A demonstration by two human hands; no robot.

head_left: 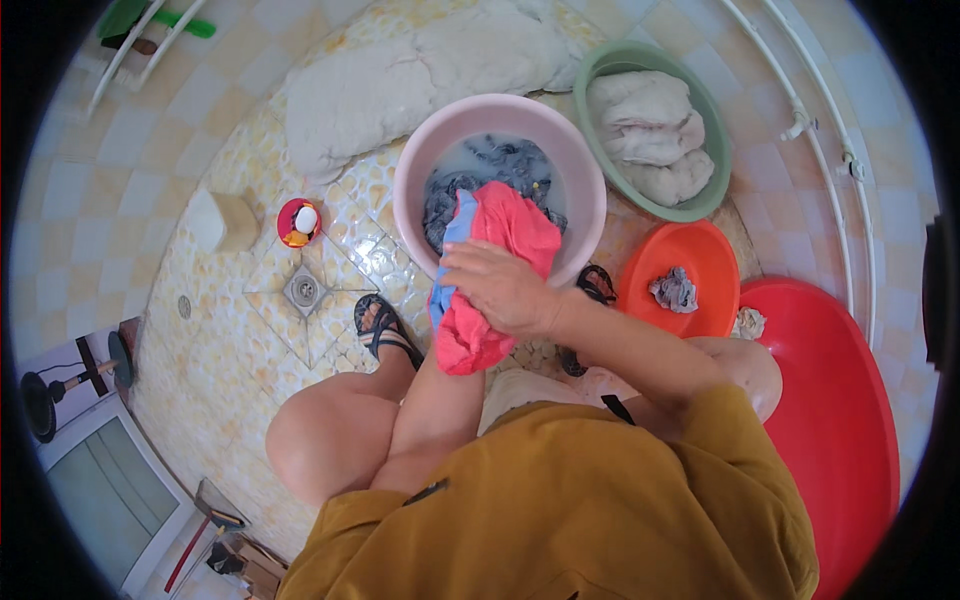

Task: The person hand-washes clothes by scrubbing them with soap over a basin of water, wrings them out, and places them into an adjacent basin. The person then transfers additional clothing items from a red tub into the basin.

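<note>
A red cloth with a blue strip (515, 228) hangs over the near rim of a pink basin (412, 150). Across its top my right hand (500, 288) is wrapped, gripping the fabric with the fingers side by side. The cloth covers my left hand; only my left forearm (437, 400) shows, running up beneath it, so those fingers are hidden. In the basin, dark grey-blue patterned fabric (510, 160) soaks in cloudy water.
To the right stand a green tub (718, 150) of white padding, an orange basin (650, 250) holding a crumpled grey cloth (675, 290), and a large red tub (840, 400). White padding (370, 105) lies behind. Leftward are a red soap dish (288, 222), cream container (225, 222) and floor drain (305, 288).
</note>
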